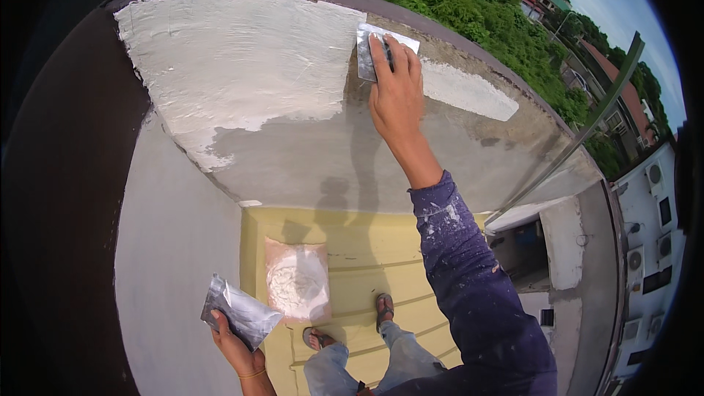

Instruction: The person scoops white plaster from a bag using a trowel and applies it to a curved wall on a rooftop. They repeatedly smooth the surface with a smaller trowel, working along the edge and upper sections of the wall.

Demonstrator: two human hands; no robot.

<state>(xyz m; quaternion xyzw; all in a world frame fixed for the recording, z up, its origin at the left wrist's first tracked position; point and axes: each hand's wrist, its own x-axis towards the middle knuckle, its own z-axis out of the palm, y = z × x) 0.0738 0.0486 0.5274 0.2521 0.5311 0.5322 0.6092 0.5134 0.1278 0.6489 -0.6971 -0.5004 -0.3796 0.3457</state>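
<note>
My right hand [398,95] grips a flat metal putty knife [365,66] and holds its blade against the upper part of the wall [293,158]. White putty [242,51] covers the wall's upper left. A separate white putty strip [469,89] runs to the right of the blade, over rough bare concrete. Low at the left, my left hand [233,348] holds a second flat metal blade [246,315] by its edge, with the face tilted up. Below the wall, an open bag [297,280] of white putty lies on the yellow roofing.
Ribbed yellow roofing [367,249] lies under my sandalled feet. A grey side wall [172,249] rises at the left. A long metal bar [587,125] leans at the right, near an opening [521,253]. Greenery [455,15] and houses lie beyond the wall's top edge.
</note>
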